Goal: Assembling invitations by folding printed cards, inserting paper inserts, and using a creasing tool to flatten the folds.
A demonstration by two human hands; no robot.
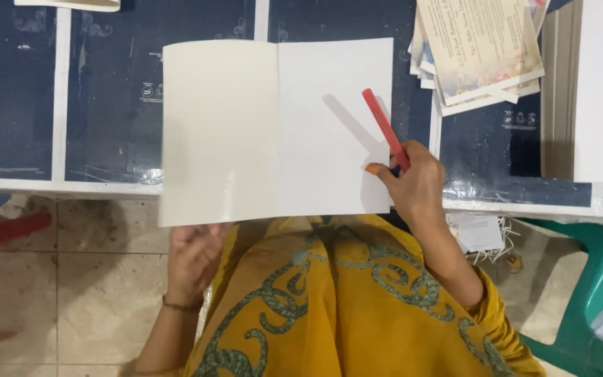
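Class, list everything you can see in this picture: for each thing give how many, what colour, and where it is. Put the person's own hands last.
folded card sheet: one, cream-white, opened flat, overhanging the table's near edge
stick tool: one, red, slanting over the sheet's right half
printed cards: a stack, pale with flowery corners, top right on the table
table: one, dark blue with white bands
plastic chair: one, green, lower right
tiled floor: beige, lower left
left hand: under the sheet's lower left edge
right hand: gripping the red stick tool
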